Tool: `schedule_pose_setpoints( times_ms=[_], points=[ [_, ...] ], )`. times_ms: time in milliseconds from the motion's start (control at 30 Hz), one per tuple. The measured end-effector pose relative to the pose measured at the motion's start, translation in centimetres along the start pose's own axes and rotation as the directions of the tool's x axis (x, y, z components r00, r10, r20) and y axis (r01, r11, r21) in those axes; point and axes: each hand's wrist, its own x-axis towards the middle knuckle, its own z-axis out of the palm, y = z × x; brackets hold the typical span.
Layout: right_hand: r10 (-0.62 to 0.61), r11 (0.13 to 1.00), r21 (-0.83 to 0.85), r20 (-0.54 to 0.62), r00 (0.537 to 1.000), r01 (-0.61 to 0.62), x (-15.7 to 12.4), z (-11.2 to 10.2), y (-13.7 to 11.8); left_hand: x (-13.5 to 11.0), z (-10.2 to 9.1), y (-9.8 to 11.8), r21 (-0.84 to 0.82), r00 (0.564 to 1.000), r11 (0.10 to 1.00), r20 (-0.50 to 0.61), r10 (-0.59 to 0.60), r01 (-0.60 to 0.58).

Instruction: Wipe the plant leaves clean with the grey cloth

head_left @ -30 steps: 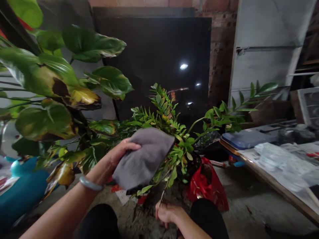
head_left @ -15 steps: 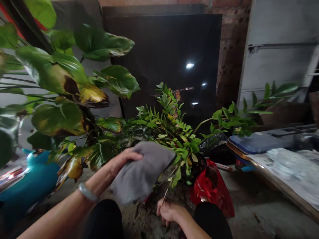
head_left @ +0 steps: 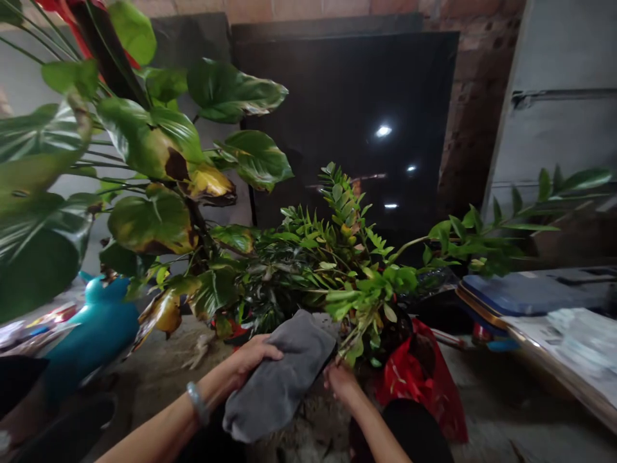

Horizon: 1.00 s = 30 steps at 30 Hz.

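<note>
A grey cloth [head_left: 284,379] hangs from my left hand [head_left: 253,357], whose fingers are closed on its upper left edge. My right hand [head_left: 341,381] is closed around a stem at the lower end of a leafy green plant [head_left: 357,296], just right of the cloth. Its fingertips are partly hidden by the cloth's edge and the leaves. Several small oval leaves fan out above that hand. Directly to its right sits a red plastic bag [head_left: 419,373] near the plant's dark pot.
A large-leaved plant [head_left: 149,218] with yellowed, browned leaves fills the left. Behind it a teal object [head_left: 101,321] stands low. At right is a low table [head_left: 554,366] with a blue lid [head_left: 525,292] and crumpled plastic. A dark panel [head_left: 347,116] leans on the brick wall.
The cloth and my left hand have come lower. My right hand has moved up and right, closer to the plant's leaves. The view has swung slightly left.
</note>
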Motion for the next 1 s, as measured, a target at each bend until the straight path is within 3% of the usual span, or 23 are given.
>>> schedule_pose_setpoints(
  times_ms=[100, 167, 233, 300, 367, 467, 533, 600, 667, 733, 800, 833, 900, 1000],
  points=[
    [0.012, 0.976, 0.218, -0.084, 0.996, 0.006, 0.0, -0.1, -1.0, -2.6, -2.1, 2.0, 0.036, 0.999, 0.999, 0.037, 0.028, -0.029],
    [-0.018, 0.935, 0.352, -0.094, 0.995, 0.05, -0.4, -0.1, -1.9, -3.7, -2.5, 4.5, 0.02, 0.991, 0.991, 0.021, 0.13, -0.131],
    [-0.043, 0.887, 0.455, -0.087, 0.995, 0.078, -0.8, 0.0, -2.7, -4.0, -2.3, 6.7, -0.046, 0.959, 0.959, -0.059, 0.278, -0.281],
    [-0.058, 0.843, 0.53, -0.076, 0.995, 0.09, -1.2, 0.1, -3.3, -3.2, -1.5, 7.6, -0.134, 0.914, 0.909, -0.155, 0.375, -0.396],
    [-0.065, 0.806, 0.584, -0.075, 0.995, 0.097, -1.4, 0.2, -3.7, -1.9, -0.7, 6.5, -0.189, 0.905, 0.896, -0.232, 0.356, -0.401],
    [-0.055, 0.768, 0.633, -0.086, 0.995, 0.097, -1.5, 0.3, -3.8, -0.6, 0.1, 3.0, -0.161, 0.951, 0.957, -0.237, 0.199, -0.241],
    [-0.037, 0.756, 0.65, -0.084, 0.996, 0.083, -1.4, 0.4, -3.6, -1.0, -0.2, 1.4, -0.159, 0.976, 0.974, -0.175, 0.132, -0.16],
    [-0.024, 0.747, 0.661, -0.076, 0.997, 0.069, -1.3, 0.5, -3.3, -2.5, -1.0, 2.1, -0.223, 0.974, 0.955, -0.155, 0.163, -0.196],
    [-0.02, 0.742, 0.667, -0.071, 0.997, 0.062, -1.2, 0.5, -3.2, -4.2, -1.8, 4.7, -0.291, 0.931, 0.893, -0.23, 0.284, -0.344],
    [-0.018, 0.742, 0.668, -0.069, 0.997, 0.06, -1.2, 0.6, -3.2, -5.4, -2.3, 8.0, -0.314, 0.849, 0.801, -0.336, 0.408, -0.509],
    [-0.012, 0.744, 0.666, -0.072, 0.997, 0.057, -1.1, 0.6, -3.4, -5.3, -2.2, 10.1, -0.324, 0.783, 0.726, -0.401, 0.475, -0.606],
    [-0.008, 0.745, 0.664, -0.075, 0.997, 0.056, -1.1, 0.7, -3.5, -4.8, -1.9, 10.3, -0.328, 0.776, 0.717, -0.413, 0.477, -0.615],
    [0.008, 0.748, 0.661, -0.087, 0.996, 0.052, -1.1, 0.8, -3.5, -3.4, -1.3, 8.8, -0.301, 0.808, 0.773, -0.408, 0.425, -0.559],
    [0.053, 0.758, 0.652, -0.107, 0.993, 0.03, -1.2, 0.8, -3.3, -2.1, -0.7, 3.9, -0.153, 0.908, 0.928, -0.31, 0.281, -0.339]
  ],
)
